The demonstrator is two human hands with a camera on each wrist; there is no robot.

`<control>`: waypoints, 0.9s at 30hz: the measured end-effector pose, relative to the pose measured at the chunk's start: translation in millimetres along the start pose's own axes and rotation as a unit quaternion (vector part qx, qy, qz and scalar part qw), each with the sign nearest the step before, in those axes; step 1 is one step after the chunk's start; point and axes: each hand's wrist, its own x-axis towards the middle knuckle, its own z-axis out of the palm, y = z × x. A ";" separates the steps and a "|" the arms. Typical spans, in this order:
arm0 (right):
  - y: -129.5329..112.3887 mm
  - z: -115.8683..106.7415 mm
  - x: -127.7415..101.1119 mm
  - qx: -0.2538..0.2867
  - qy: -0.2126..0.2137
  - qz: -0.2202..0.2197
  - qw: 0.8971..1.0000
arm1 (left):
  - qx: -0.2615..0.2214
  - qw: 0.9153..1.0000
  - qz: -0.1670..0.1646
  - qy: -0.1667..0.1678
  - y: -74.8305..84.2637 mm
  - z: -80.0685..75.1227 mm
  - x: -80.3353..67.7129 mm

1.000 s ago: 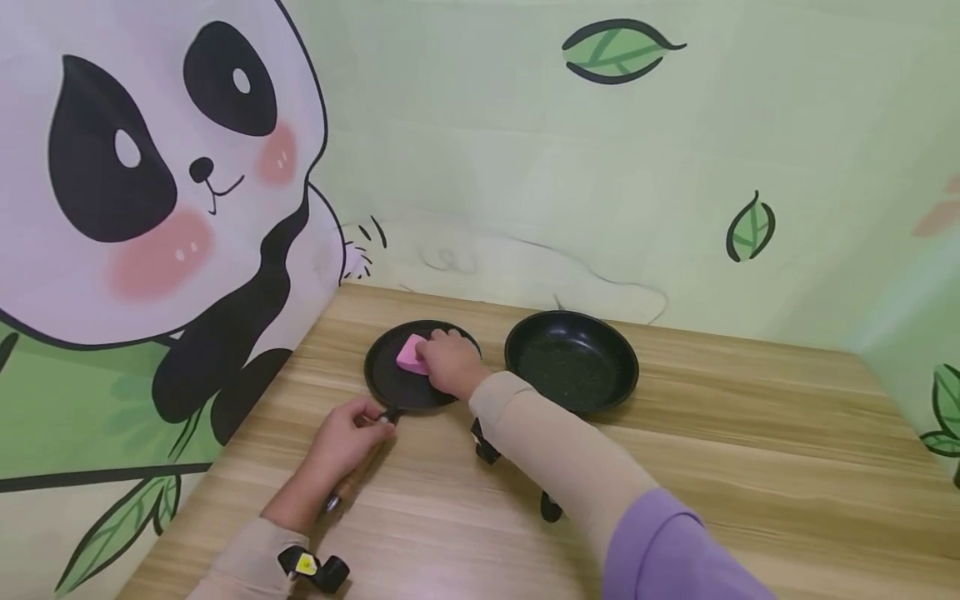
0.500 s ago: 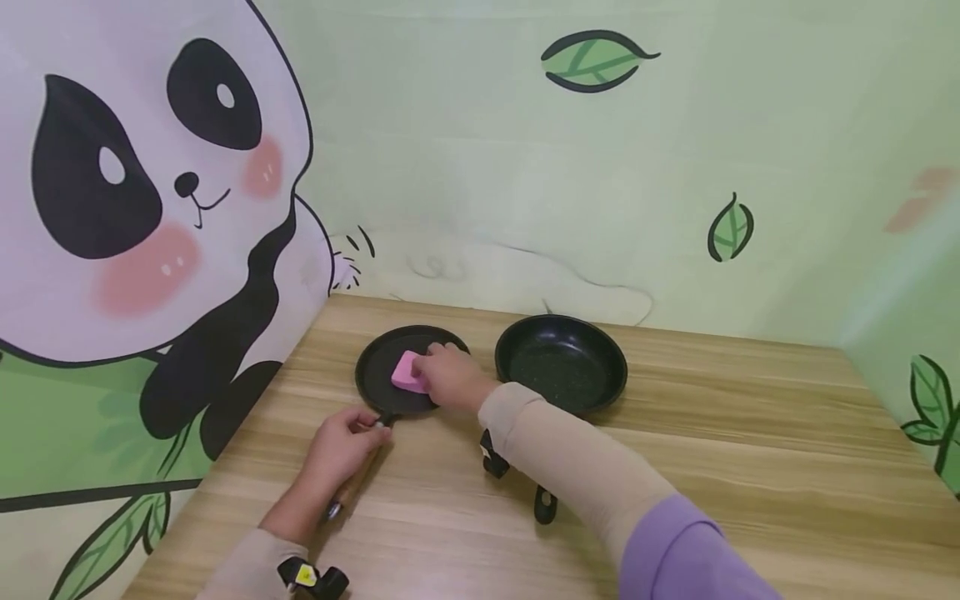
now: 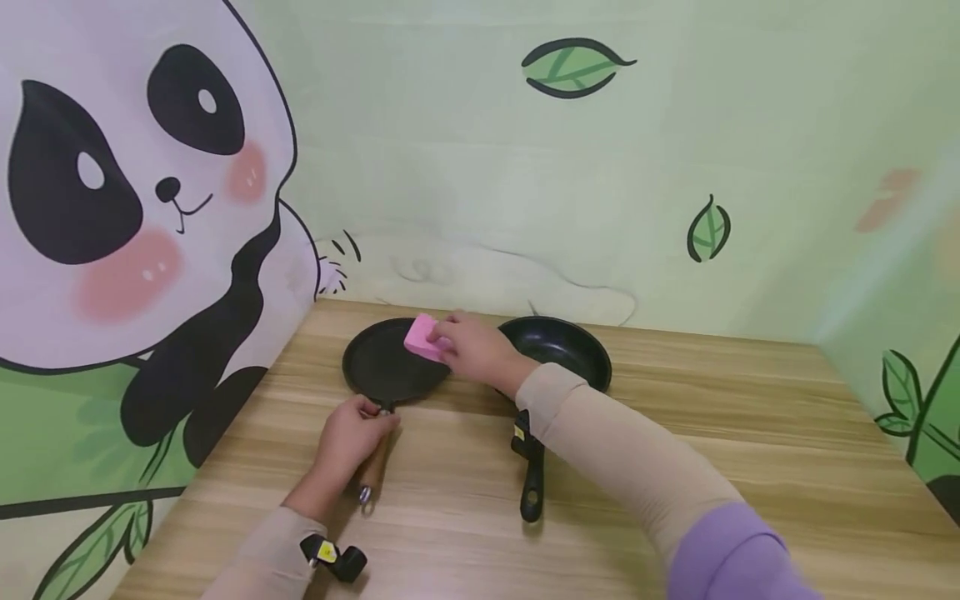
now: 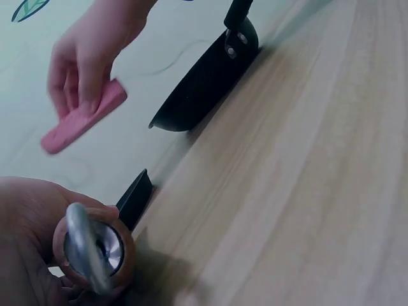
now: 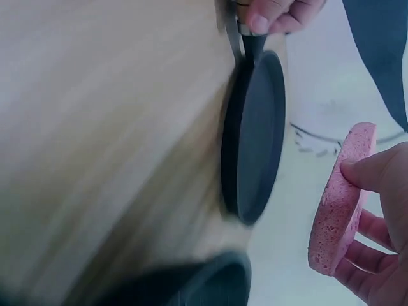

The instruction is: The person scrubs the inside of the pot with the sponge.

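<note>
1. Near edge of worktop (image 3: 675,417): both forearms come in from the bottom; a small black clip sits on the left wrist (image 3: 333,557).
2. Left hand (image 3: 348,433) curled round the wooden handle (image 3: 372,471) of the flat pan (image 3: 390,362), gripping near the pan end. The metal hang ring at the handle's butt points back toward the person; the left wrist view shows it (image 4: 86,252) poking out of the fist.
3. Deeper black pan (image 3: 558,350) sits just right of the flat pan, rims close together. Its black handle (image 3: 531,475) runs toward the near edge, passing under the right forearm.
4. Right hand (image 3: 476,348) pinches the pink sponge (image 3: 423,336) between thumb and fingers. Sponge is lifted clear of the flat pan, over its far-right rim; the right wrist view shows it (image 5: 341,197) edge-on with a gap to the pan face.
5. Open room: bare worktop right of the deeper pan out to the right wall.
6. Far: panda wall (image 3: 135,208) tight on the left, leaf-print wall (image 3: 577,67) just behind both pans.
</note>
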 end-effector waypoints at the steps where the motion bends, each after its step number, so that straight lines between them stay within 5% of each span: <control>1: 3.8 -4.6 -2.8 -0.005 -0.001 0.005 1.000 | 0.001 1.000 0.002 0.000 0.8 0.9 1.8; 8: 34.1 -31.6 -25.5 -0.013 0.003 0.037 0.999 | 0.013 1.000 0.005 0.005 3.9 4.2 15.0; 11: 46.8 -39.5 -34.9 -0.018 0.001 0.042 0.999 | 0.085 0.996 0.018 0.011 9.4 4.8 16.0; 15: 60.9 -47.8 -47.4 -0.025 -0.005 0.047 0.999 | 0.203 0.977 0.056 0.044 27.1 8.2 12.0; 17: 67.5 -49.8 -52.9 -0.029 -0.007 0.047 0.998 | 0.217 0.972 0.071 0.061 39.7 11.5 7.8; 22: 81.3 -50.2 -65.6 -0.021 -0.009 0.046 0.999 | 0.105 0.989 0.087 0.052 67.9 27.7 -4.5; 25: 87.4 -49.6 -73.6 -0.008 -0.010 0.047 0.999 | -0.033 0.997 0.068 -0.006 78.2 44.5 -12.3; 27: 90.4 -49.2 -80.1 0.003 -0.014 0.048 0.999 | -0.122 0.990 0.041 -0.059 81.5 59.1 -18.0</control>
